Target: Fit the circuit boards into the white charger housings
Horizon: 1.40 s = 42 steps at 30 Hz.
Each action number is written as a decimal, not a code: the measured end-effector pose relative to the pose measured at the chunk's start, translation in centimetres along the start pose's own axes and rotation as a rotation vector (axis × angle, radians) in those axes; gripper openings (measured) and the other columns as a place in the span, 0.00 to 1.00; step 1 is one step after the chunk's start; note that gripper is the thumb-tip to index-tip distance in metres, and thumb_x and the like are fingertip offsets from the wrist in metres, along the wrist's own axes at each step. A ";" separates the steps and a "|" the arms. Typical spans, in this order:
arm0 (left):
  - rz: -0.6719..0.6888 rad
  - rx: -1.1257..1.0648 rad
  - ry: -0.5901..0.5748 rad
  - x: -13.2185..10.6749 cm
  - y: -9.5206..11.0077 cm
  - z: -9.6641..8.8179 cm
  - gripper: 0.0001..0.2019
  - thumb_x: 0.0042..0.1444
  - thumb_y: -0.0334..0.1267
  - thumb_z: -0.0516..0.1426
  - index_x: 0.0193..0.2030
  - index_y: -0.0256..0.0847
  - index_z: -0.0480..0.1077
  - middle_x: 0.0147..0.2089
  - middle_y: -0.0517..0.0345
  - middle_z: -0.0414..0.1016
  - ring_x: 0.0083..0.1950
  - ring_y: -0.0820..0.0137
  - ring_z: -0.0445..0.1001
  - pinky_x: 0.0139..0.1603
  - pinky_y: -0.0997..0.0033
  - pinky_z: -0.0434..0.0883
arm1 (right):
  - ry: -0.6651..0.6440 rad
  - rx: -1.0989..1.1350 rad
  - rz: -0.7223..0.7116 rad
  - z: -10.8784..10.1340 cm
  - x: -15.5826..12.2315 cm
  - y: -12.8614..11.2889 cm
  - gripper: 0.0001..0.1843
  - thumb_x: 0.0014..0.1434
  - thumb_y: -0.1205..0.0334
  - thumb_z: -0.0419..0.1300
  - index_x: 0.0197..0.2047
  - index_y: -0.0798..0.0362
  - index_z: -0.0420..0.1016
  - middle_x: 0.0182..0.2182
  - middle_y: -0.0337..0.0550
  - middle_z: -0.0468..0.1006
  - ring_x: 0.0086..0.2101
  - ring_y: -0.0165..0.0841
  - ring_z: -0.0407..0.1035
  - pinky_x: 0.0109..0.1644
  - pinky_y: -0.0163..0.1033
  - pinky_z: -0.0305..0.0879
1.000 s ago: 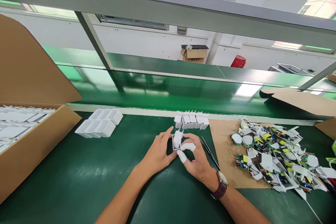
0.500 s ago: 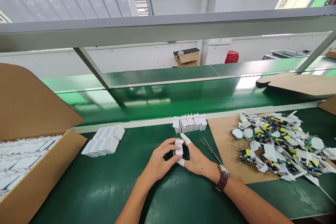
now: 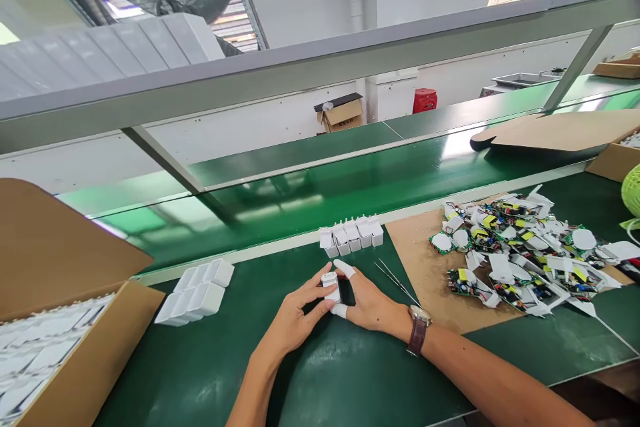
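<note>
Both hands meet over the green mat around one small white charger housing (image 3: 331, 285). My left hand (image 3: 295, 317) pinches it from the left with thumb and fingers. My right hand (image 3: 367, 302), with white finger cots on thumb and forefinger and a watch on the wrist, grips it from the right. A short row of assembled white plug housings (image 3: 351, 236) stands just beyond the hands. Thin tweezers (image 3: 397, 281) lie right of my right hand.
Empty white shells (image 3: 196, 290) lie in two rows at left, beside an open cardboard box (image 3: 95, 360) of white parts. A heap of circuit boards (image 3: 520, 250) rests on a cardboard sheet (image 3: 425, 293) at right. A green conveyor belt (image 3: 350, 177) runs behind.
The view has tilted up and to the left. Both hands stay closed round the white housing; the right fingers have shifted from over it to its right side.
</note>
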<state>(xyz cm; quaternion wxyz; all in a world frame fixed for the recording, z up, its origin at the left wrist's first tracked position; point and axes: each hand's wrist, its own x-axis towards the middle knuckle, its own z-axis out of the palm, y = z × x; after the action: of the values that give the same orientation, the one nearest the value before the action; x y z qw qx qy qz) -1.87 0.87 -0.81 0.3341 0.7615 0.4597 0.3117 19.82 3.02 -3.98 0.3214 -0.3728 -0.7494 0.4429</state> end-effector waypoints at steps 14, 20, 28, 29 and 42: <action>-0.067 0.082 0.266 1.3 -2.3 -1.4 0.18 0.55 0.52 0.67 0.48 0.45 0.80 0.61 0.48 0.77 0.58 0.57 0.79 0.60 0.52 0.78 | 0.024 -0.159 -0.115 0.2 -0.5 0.5 0.44 0.60 0.64 0.65 0.75 0.58 0.50 0.62 0.63 0.69 0.62 0.52 0.66 0.66 0.60 0.64; -0.205 0.044 0.361 5.9 -5.1 -3.6 0.27 0.49 0.58 0.67 0.48 0.39 0.77 0.61 0.41 0.77 0.61 0.50 0.77 0.65 0.43 0.73 | -0.012 -0.342 -0.220 0.1 -1.1 0.6 0.41 0.63 0.65 0.60 0.75 0.63 0.50 0.61 0.65 0.69 0.60 0.52 0.66 0.66 0.60 0.65; -0.105 0.067 0.344 7.1 -4.8 -1.4 0.27 0.56 0.56 0.63 0.57 0.41 0.72 0.63 0.42 0.76 0.60 0.56 0.79 0.59 0.53 0.78 | 0.002 -0.391 -0.294 -0.1 -1.3 0.6 0.36 0.63 0.69 0.58 0.73 0.62 0.56 0.61 0.63 0.70 0.60 0.50 0.66 0.67 0.57 0.66; -0.103 0.093 0.371 6.6 -4.8 -1.6 0.27 0.57 0.53 0.63 0.60 0.42 0.71 0.64 0.43 0.75 0.62 0.56 0.77 0.59 0.54 0.77 | 0.009 -0.389 -0.316 -0.1 -1.4 0.8 0.35 0.63 0.70 0.56 0.72 0.62 0.56 0.61 0.63 0.70 0.61 0.50 0.66 0.67 0.57 0.67; -0.533 0.763 1.017 -5.1 -5.7 -9.3 0.08 0.59 0.33 0.60 0.46 0.38 0.75 0.68 0.33 0.65 0.77 0.31 0.45 0.68 0.19 0.50 | 0.067 -0.443 -0.431 0.5 0.1 6.1 0.29 0.71 0.57 0.52 0.73 0.44 0.56 0.62 0.55 0.72 0.60 0.49 0.71 0.59 0.58 0.76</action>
<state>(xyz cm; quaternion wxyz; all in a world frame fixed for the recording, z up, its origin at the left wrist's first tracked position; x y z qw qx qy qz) -13.87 0.33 -0.79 -0.1491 0.4461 0.8084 0.3539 21.03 4.95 -9.67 0.3433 -0.2809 -0.8784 0.1780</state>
